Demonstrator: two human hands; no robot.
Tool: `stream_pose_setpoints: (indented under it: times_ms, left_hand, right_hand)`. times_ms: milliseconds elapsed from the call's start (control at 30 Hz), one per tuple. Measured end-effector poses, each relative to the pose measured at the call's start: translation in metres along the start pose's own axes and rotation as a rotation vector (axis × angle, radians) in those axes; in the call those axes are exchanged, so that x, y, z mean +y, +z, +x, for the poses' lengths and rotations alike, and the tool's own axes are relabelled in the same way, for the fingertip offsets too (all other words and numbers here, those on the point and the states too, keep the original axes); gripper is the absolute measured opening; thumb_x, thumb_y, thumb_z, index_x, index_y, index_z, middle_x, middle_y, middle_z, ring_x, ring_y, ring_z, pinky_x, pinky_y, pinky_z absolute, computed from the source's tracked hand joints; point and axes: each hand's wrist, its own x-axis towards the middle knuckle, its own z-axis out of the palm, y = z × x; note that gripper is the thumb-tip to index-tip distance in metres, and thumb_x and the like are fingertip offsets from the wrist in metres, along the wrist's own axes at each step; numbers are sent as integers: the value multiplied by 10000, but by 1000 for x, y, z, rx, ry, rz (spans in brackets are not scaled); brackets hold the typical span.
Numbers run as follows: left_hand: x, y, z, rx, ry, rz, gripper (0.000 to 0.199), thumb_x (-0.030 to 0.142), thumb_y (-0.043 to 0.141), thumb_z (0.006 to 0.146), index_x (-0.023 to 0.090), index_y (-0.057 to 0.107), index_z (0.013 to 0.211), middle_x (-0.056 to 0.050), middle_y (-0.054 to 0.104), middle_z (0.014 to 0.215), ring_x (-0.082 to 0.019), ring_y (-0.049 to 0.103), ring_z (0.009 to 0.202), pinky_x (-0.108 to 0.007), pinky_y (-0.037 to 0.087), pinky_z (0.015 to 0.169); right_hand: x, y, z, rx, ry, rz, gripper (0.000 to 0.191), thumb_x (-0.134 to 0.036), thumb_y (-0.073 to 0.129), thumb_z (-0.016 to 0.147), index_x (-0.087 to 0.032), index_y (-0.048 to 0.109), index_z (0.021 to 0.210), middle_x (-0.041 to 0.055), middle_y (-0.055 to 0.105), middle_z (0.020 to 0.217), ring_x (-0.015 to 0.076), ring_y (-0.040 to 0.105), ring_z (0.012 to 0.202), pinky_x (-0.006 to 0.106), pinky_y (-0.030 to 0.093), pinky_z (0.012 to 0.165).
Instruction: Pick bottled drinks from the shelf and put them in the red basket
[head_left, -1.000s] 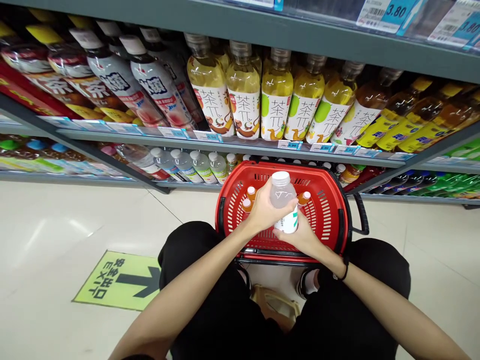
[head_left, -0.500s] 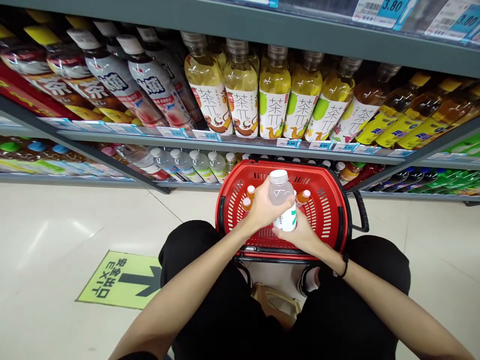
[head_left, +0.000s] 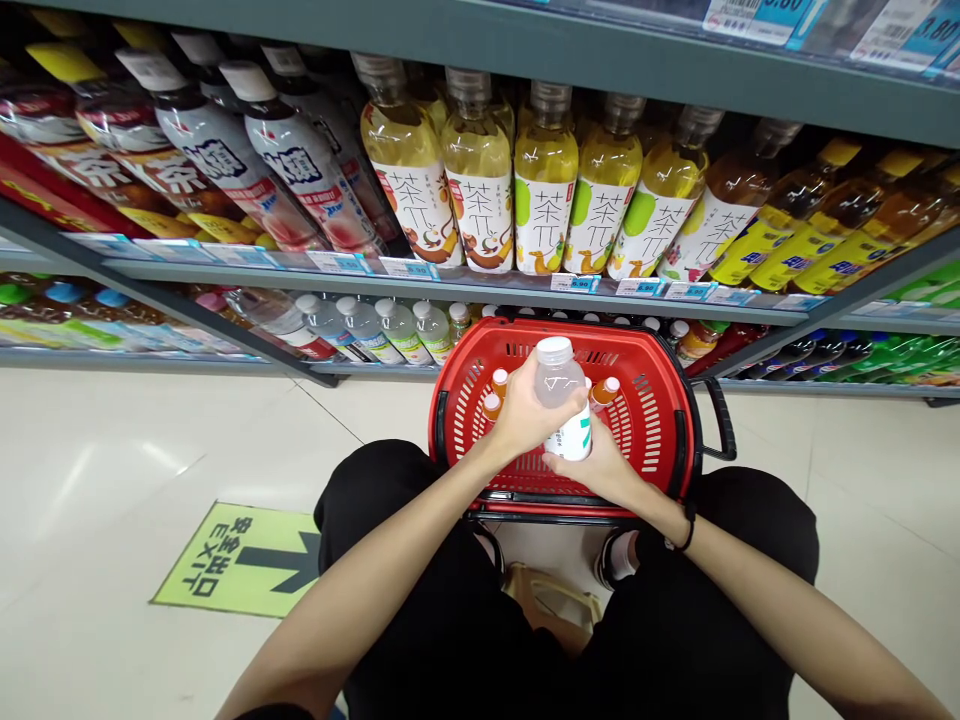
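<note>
A clear drink bottle [head_left: 571, 432] with a white cap and a white-and-green label is held up between both hands, tilted a little. My left hand [head_left: 519, 410] wraps round its upper part, thumb across the front. Lower down, my right hand [head_left: 596, 462] grips it near the base, and a black band circles that wrist. Beneath them is a red shopping basket [head_left: 651, 350], with several small orange bottles [head_left: 604, 392] with pale caps inside. My hands and the held bottle hide part of the basket's inside.
Ahead, a grey shelf [head_left: 480, 292] carries rows of bottled tea [head_left: 545, 215], with more bottles [head_left: 364, 325] on the lower level. The basket's black handle [head_left: 721, 420] sticks out at the right. A yellow-green exit sign [head_left: 236, 560] lies on the floor at left. My knees flank the basket.
The view has shifted very slightly. Both hands stay on the bottle in the same hold above the basket.
</note>
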Motion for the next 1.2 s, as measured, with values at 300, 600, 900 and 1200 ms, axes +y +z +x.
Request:
stream_pose_setpoints:
  times_ms: [300,600,900,1200]
  left_hand:
    - [-2,-1,0,4,-20,14,389,336,823,811,152,634,1097,-87,762,999,-195,722,860,-324,572,796]
    - [-1,0,1,24,-49,16,454,370,848,787,150,638,1124,-86,748,1009,-188,694,847,-324,561,796]
    - [-5,-1,1,20,-42,24,419,332,849,777,152,644,1095,-87,760,1017,-187,708,863,-312,569,796]
    - [-6,-1,1,16,-35,41,428,350,833,779,150,645,1108,-92,772,1015,-194,726,853,-323,582,777]
  right_hand:
    - [0,-1,0,-4,2,0,640,-326,887,700,-175,596,1250,88,760,1128,230,708,942,394,595,862]
    - [1,-2,0,-4,24,-4,636,-305,893,687,-180,596,1236,66,759,1059,207,694,868,368,579,807]
    - [2,-3,-1,-17,23,6,659,-265,894,692,-173,586,1266,66,758,1080,215,708,915,365,573,823]
    - [3,-4,-1,-16,22,-3,648,-258,881,698,-172,585,1269,62,755,1089,221,711,942,375,568,843]
